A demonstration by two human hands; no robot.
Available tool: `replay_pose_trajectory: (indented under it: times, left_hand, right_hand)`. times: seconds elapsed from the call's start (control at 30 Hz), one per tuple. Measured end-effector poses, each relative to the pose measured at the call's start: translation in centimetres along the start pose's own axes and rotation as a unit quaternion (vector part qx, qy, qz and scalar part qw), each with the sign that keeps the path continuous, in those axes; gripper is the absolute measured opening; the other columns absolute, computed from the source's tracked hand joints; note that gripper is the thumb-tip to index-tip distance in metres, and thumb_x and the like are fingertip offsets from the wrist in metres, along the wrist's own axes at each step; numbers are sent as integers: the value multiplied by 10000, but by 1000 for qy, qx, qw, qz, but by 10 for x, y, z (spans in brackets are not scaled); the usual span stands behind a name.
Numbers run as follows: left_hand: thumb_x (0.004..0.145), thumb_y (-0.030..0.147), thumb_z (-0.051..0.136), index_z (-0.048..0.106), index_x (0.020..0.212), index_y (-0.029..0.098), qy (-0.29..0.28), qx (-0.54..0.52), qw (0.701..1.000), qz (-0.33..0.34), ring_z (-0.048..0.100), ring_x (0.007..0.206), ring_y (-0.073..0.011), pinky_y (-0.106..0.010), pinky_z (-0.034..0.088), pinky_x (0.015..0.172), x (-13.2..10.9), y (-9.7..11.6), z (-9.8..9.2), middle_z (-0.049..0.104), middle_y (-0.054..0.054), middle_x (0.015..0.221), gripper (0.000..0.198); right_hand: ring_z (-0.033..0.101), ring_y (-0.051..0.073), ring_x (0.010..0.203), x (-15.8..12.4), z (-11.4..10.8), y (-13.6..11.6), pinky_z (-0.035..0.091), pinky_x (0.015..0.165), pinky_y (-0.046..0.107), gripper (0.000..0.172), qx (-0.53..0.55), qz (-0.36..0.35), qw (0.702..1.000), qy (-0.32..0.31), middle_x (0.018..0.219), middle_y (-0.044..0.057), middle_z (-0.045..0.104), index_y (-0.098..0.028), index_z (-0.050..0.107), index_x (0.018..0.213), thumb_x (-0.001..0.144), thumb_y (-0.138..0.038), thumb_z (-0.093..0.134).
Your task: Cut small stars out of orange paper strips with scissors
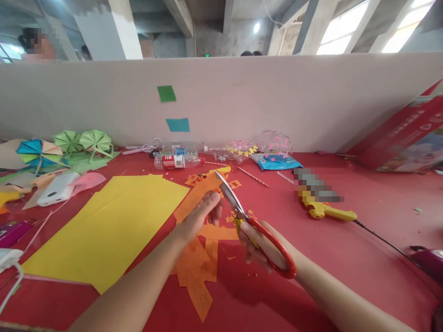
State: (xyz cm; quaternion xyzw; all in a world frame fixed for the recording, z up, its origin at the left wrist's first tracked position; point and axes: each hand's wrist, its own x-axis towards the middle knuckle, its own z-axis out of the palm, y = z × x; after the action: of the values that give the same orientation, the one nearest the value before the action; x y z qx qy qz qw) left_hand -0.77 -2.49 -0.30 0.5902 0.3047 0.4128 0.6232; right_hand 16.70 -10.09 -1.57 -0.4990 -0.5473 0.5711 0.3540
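Observation:
My left hand (204,212) is closed on a strip of orange paper (194,196), pinched between thumb and fingers and raised above the table. In my right hand (259,244) is a pair of scissors (273,246) with red handles, my fingers around the grips. The silver blades point up and left, and their tips are at the right end of the strip. Whether the blades are parted is hard to see. Below my hands lie orange paper scraps (195,263). Small orange stars (230,217) and star-cut pieces lie just beyond.
A large yellow sheet (121,221) lies at left, near folded paper umbrellas (97,140). Plastic bottles (173,161), a blue packet (278,161) and a striped straw (254,177) are along the white partition (242,101). A corded yellow glue gun (325,211) rests at right.

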Motion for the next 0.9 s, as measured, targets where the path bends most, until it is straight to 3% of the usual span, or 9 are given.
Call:
replay_pose_trajectory:
  times: [0.17, 0.33, 0.7, 0.9]
  left_hand:
    - [810, 535, 561, 623, 626, 176, 156, 6, 988, 6, 539, 539, -115, -258, 432, 581, 6, -7, -8, 602, -12, 570, 409]
    - [745, 436, 660, 653, 659, 158, 232, -25, 972, 32, 560, 542, -121, -262, 431, 576, 9, -8, -9, 633, -15, 573, 291]
    - [768, 352, 618, 618, 629, 142, 198, -38, 976, 79, 537, 499, -97, -228, 411, 516, 13, -3, -14, 596, 2, 552, 252]
    - [784, 329, 603, 582, 613, 153, 185, -6, 978, 93, 521, 452, -85, -219, 400, 476, 13, 1, -19, 580, 15, 534, 247]
  right_hand:
    - [358, 73, 296, -3, 4, -10, 459, 476, 256, 548, -52, 47, 997, 31, 313, -106, 351, -229, 390, 568, 755, -728, 516]
    - [337, 61, 296, -4, 6, -12, 488, 514, 269, 518, -56, 51, 997, 31, 329, -109, 356, -225, 395, 558, 761, -670, 562]
    - [408, 82, 336, -3, 3, -7, 395, 405, 212, 482, -68, 51, 996, 13, 356, -91, 385, -213, 435, 597, 785, -642, 552]
    - [373, 49, 309, -4, -1, -6, 263, 324, 178, 535, -94, 74, 993, -1, 476, -39, 532, -196, 456, 636, 730, -714, 549]
